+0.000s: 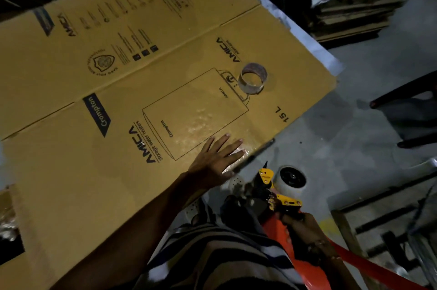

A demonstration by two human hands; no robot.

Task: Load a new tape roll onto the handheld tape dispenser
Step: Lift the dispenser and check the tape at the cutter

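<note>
Across most of the view a flattened carton (146, 81) is spread, seemingly as a work surface, with printing that faces away from the wearer. "Crompton" is read on a dark slanted band and again inside the outline drawing of a heater; "AMICA" appears several times, once above "storage water heaters", and "15 L" is printed near the right edge. Finer text further up is too blurred to be read.

Near the carton's right edge the left hand (216, 162) is laid flat, fingers straight and spread, probably to steady the board; nothing is gripped.

Below and to the right, off the carton, the dispenser (280, 195) is held by its red handle in the right hand (307, 240), fingers wrapped round the grip. A whitish roll (292, 179) with a dark hub is seen at its head; whether it is seated on the spindle cannot be told.

Well apart, further up the carton, a ring of tape (253, 78) stands on its flat side, apparently a nearly spent core set aside.
</note>
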